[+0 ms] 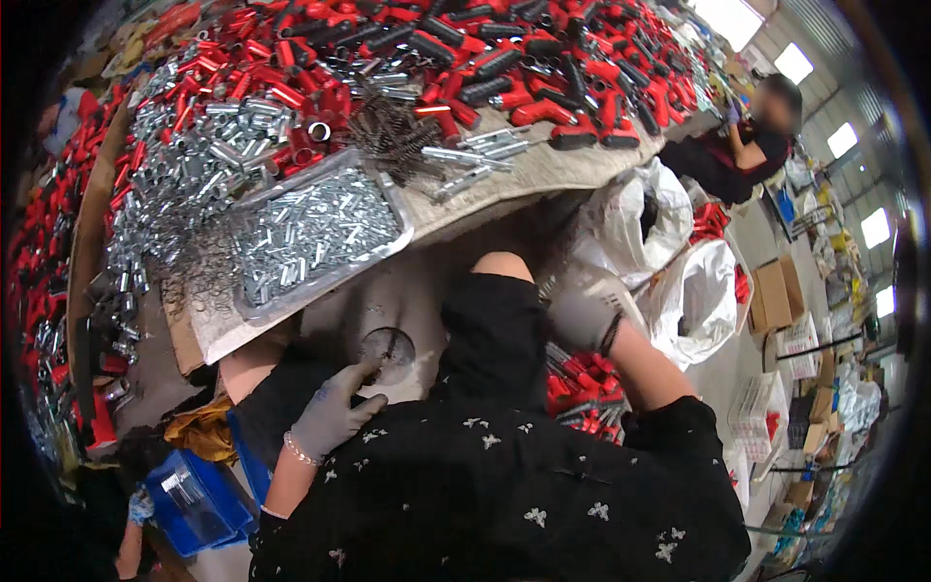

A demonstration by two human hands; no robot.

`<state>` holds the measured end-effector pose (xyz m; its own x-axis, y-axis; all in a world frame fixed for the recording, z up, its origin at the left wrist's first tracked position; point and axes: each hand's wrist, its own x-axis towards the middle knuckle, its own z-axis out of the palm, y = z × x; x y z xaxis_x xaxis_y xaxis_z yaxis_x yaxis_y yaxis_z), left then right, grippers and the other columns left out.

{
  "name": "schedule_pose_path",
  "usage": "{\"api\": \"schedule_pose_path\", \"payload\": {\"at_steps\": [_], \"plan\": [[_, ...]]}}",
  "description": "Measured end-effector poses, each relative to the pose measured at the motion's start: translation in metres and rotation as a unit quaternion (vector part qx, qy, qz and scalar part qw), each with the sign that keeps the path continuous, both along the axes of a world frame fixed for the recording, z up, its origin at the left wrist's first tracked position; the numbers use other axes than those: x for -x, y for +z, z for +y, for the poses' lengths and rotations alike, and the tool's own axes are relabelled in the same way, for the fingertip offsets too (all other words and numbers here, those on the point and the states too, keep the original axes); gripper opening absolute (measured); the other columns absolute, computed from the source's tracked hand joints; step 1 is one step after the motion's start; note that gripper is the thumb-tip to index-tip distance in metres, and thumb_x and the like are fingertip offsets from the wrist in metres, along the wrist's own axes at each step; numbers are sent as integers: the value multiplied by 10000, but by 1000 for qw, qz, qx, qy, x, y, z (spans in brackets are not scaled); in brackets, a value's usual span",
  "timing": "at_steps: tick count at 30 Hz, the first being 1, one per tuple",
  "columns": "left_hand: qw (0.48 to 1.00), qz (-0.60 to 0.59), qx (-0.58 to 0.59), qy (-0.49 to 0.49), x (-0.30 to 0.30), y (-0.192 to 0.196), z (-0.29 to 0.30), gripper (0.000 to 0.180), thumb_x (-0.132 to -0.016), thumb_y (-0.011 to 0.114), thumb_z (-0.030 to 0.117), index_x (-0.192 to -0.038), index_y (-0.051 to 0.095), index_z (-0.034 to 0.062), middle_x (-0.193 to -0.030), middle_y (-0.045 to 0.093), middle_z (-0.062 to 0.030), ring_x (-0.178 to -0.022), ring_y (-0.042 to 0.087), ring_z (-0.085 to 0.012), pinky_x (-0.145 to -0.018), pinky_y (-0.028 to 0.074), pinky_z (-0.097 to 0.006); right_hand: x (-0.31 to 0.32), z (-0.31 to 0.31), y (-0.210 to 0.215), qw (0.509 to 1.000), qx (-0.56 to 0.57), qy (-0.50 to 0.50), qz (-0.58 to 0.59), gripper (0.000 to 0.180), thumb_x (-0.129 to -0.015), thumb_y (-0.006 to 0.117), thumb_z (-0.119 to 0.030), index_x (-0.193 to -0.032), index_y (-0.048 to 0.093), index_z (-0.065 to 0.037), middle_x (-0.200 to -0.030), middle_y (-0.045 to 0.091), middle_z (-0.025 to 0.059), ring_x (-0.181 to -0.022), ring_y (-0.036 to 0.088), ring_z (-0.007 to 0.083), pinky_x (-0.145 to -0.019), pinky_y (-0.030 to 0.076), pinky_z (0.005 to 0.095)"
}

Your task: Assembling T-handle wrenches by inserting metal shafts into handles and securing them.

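My left hand [335, 415], in a grey glove with a bead bracelet at the wrist, hovers by my lap with its fingers apart and nothing in them. My right hand [583, 321], also gloved, is at my right side, next to the white sacks and above a heap of red-and-black tool handles [588, 396]. Motion smears its fingers, so whether it holds anything cannot be made out. In front of me on the table, a clear tray [405, 229] is filled with small silvery metal pins [325, 231]. Dark coil springs [393, 136] lie just beyond it.
Red handles with black grips [495, 63] cover the table's far side; metal tubes [228, 131] lie at left. White sacks [693, 301] stand at right. Blue bins [199, 500] sit at lower left, near another person's hand [142, 505]. Another person [742, 145] works at far right.
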<state>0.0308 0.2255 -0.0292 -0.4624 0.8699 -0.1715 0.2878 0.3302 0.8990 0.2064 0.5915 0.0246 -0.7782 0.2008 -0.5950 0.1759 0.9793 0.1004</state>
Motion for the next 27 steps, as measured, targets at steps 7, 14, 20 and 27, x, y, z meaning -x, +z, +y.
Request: {"api": "schedule_pose_path", "payload": {"at_steps": [7, 14, 20, 27], "plan": [[997, 71, -6, 14, 7, 42, -13, 518, -883, 701, 157, -1349, 530, 10, -1151, 651, -161, -989, 657, -242, -864, 519, -348, 170, 35, 18, 783, 45, 10, 620, 352, -871, 653, -140, -1215, 637, -67, -1138, 618, 214, -1096, 571, 400, -950, 458, 462], [967, 137, -73, 204, 40, 105, -72, 262, -855, 662, 91, -1100, 681, -2, -1003, 715, -119, -920, 687, -210, -851, 530, -324, 186, 54, -16, 799, 43, -16, 600, 242, -888, 634, -127, -1120, 646, -60, -1155, 604, 188, -1109, 553, 387, -956, 442, 476], [875, 407, -131, 226, 143, 159, 5, 261, -888, 657, 182, -1100, 657, 30, -1034, 680, -137, -984, 648, -322, -860, 511, -413, 198, 54, 0, 837, 7, 1, 547, 269, -859, 632, -118, -1128, 627, -103, -1162, 613, 152, -1111, 554, 371, -970, 423, 489], [717, 595, 360, 47, 281, 132, 117, 253, -871, 631, 177, -1099, 694, 86, -1116, 671, -163, -1098, 634, -334, -919, 506, -454, 171, 30, 10, 744, 29, -16, 668, 263, -922, 594, -98, -1178, 583, -39, -1134, 639, 184, -1098, 596, 344, -970, 430, 453]]}}
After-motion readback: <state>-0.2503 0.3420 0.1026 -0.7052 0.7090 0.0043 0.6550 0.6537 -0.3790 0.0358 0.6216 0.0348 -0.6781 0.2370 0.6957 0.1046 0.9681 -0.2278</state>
